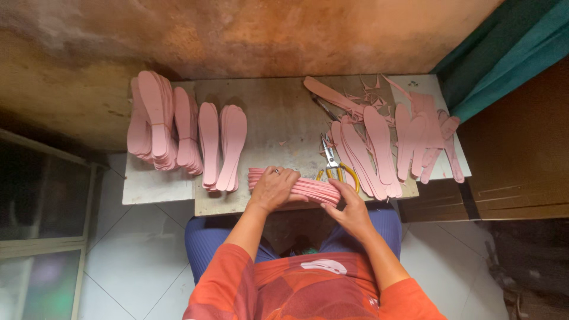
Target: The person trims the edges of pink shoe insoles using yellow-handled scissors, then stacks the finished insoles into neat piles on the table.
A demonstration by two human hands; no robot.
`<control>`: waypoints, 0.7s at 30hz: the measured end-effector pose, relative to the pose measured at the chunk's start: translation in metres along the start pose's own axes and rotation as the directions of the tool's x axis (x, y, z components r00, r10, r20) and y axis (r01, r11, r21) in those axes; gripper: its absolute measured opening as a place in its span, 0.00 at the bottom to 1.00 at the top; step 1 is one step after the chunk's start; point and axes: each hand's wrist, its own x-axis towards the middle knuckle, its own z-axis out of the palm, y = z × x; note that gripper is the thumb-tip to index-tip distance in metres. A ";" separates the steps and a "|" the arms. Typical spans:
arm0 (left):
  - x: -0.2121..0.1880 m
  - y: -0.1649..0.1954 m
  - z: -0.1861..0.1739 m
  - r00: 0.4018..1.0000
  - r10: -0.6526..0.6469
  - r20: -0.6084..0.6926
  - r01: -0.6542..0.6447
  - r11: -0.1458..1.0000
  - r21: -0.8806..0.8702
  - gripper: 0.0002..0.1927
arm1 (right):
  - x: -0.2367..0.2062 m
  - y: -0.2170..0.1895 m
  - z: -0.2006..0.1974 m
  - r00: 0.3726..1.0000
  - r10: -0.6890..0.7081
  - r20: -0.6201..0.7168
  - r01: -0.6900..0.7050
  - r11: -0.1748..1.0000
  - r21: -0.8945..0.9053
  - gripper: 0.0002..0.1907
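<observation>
A stack of pink shoe insoles point(314, 188) lies on its side at the near edge of a small grey work table point(278, 118). My left hand point(274, 188), a ring on one finger, is closed over the stack's left half. My right hand point(349, 210) grips the stack's right end from below. Yellow-handled scissors point(335, 163) lie on the table just behind the stack, touching neither hand.
Bundled pink insoles point(157, 121) stand in rows at the table's left. Loose insoles and pink offcuts point(391, 133) cover the right side. A stained wall rises behind, a teal cloth point(510, 53) hangs at the right, and white floor tiles lie below.
</observation>
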 end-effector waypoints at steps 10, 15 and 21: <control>0.006 0.017 -0.030 0.942 -0.119 0.315 0.228 0.913 -0.337 0.31 | 0.007 -0.009 -0.037 0.982 0.089 0.164 -0.130 0.956 0.262 0.32; 0.008 0.021 -0.028 0.893 -0.087 0.441 0.262 0.898 -0.352 0.33 | -0.009 0.003 -0.031 0.948 0.238 0.209 -0.296 0.904 0.310 0.33; 0.010 0.027 -0.025 0.837 -0.030 0.547 0.253 0.906 -0.338 0.35 | -0.028 0.032 -0.019 0.917 0.316 0.245 -0.391 0.834 0.389 0.19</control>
